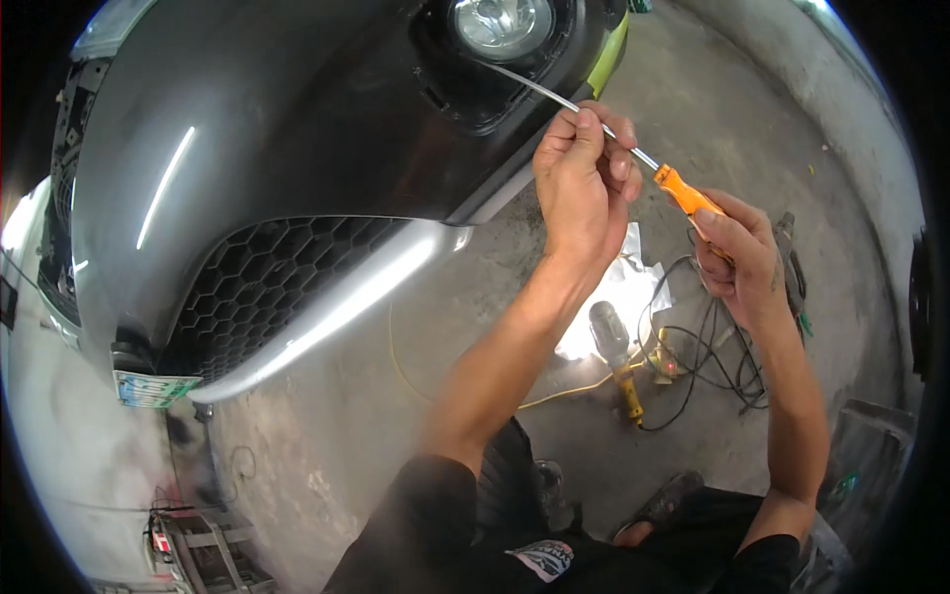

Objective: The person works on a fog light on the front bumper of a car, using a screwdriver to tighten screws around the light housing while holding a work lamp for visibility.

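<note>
A long screwdriver [676, 186] with an orange handle and a thin metal shaft is held in both hands. My right hand [737, 247] wraps round its handle. Further up, my left hand [584, 183] pinches the shaft between thumb and fingers. The shaft's far end reaches the edge of the recess below a round fog lamp [503, 28] in a dark car bumper [327, 109]; whether the tip touches anything I cannot tell. A black honeycomb grille [282, 267] lies left of my left hand, with a silver strip [356, 297] along its lower edge.
On the concrete floor between my arms lies a caged work lamp [609, 332] with a yellow handle, beside a bright silvery sheet [643, 287]. Tangled black cables [708, 351] and a yellow cord [564, 394] run around it. A metal frame [203, 549] stands at lower left.
</note>
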Demonstrator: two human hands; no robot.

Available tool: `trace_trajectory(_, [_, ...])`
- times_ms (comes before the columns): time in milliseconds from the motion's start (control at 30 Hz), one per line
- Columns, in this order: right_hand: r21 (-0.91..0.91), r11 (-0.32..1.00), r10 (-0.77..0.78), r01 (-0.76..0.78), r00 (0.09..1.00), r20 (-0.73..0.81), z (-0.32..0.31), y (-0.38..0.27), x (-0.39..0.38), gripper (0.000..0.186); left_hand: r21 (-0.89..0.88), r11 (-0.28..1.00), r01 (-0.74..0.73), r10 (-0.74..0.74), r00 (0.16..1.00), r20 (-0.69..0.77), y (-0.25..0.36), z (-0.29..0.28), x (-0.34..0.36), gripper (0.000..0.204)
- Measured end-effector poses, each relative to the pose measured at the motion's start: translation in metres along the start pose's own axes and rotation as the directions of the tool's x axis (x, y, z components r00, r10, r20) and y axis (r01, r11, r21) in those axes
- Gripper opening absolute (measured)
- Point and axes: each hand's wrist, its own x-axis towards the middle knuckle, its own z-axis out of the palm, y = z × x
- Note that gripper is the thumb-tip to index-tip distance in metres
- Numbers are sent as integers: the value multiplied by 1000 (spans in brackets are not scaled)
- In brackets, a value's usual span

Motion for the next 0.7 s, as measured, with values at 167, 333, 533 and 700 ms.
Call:
trace_trajectory(167, [-586, 623, -590, 519, 803, 84, -5, 13, 4, 45, 46, 999, -21, 24, 997, -68, -1, 11, -2, 18])
trace_trajectory(333, [-580, 554, -694, 597, 717, 75, 1, 28, 8, 47, 1, 999, -42, 42, 998, -38, -4, 9, -2, 18])
trace_trajectory(533, [278, 943, 180, -182, 983, 31, -8, -1, -3, 47, 40, 998, -56, 60, 994, -93, 0, 10, 0, 18])
trace_trajectory(700, [-312, 879, -402, 360, 912, -78, 3, -1, -3, 46, 77, 995, -58, 67, 990, -125, 3, 16, 1, 19])
